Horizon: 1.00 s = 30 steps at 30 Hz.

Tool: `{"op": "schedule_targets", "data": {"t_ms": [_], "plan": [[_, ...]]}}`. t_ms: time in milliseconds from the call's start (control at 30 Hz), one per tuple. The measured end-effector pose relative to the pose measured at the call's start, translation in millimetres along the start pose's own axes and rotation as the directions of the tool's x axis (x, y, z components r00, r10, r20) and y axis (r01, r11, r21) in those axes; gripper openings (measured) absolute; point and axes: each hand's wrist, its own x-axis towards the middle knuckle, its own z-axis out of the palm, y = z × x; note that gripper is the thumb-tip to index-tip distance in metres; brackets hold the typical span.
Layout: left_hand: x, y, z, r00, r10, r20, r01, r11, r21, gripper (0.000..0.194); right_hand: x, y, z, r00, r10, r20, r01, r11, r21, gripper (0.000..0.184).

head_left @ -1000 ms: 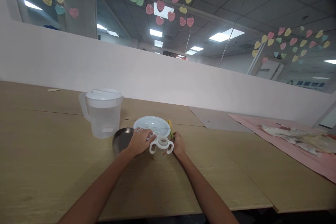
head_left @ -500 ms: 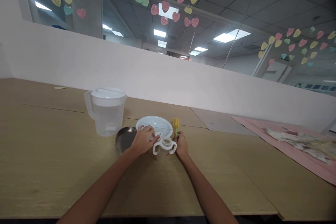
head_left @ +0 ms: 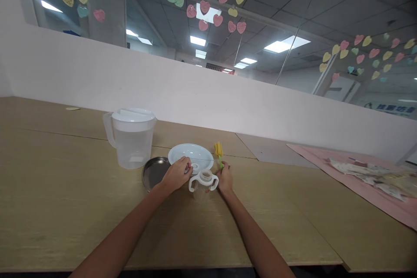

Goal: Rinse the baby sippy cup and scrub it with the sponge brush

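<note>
My right hand (head_left: 225, 179) is closed around the green stem of a sponge bottle brush (head_left: 218, 149), its yellow head pointing up. My left hand (head_left: 177, 174) is closed at the near edge of a pale blue bowl (head_left: 177, 150). Its fingertips pinch a small white ring-shaped piece (head_left: 194, 167), partly hidden by the fingers. Between my hands stands a clear baby bottle (head_left: 202, 191) with a white two-handled collar (head_left: 206, 177). The mouth of the bottle is uncovered.
A lidded clear plastic pitcher (head_left: 133, 143) holding liquid stands at the left. A round metal dish (head_left: 153, 173) lies beside my left wrist. On the right, a pink cloth (head_left: 312, 156) bears packaged items (head_left: 368, 171). A white wall (head_left: 195, 91) rises behind the table.
The brush head has tilted slightly left and risen, showing more of its green stem. The fingers of my left hand, spread before, have curled in.
</note>
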Motion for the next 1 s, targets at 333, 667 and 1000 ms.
{"op": "schedule_targets", "data": {"t_ms": [333, 667, 1000], "plan": [[-0.2, 2.1, -0.6, 0.993, 0.086, -0.084, -0.08, 0.994, 0.072, 0.016, -0.9, -1.0, -2.2, 0.999, 0.021, -0.036, -0.019, 0.999, 0.039, 0.041], [3.2, 1.5, -3.5, 0.961, -0.216, -0.172, 0.117, 0.883, -0.455, 0.027, -0.3, -1.1, -9.8, 0.98, 0.0, -0.198, 0.062, 0.951, 0.303, 0.043], [8.4, -4.4, 1.7, 0.876, -0.411, -0.251, 0.07, 0.625, -0.777, 0.035, -9.5, -9.5, -25.7, 0.896, -0.402, -0.188, 0.429, 0.893, 0.136, 0.05]]}}
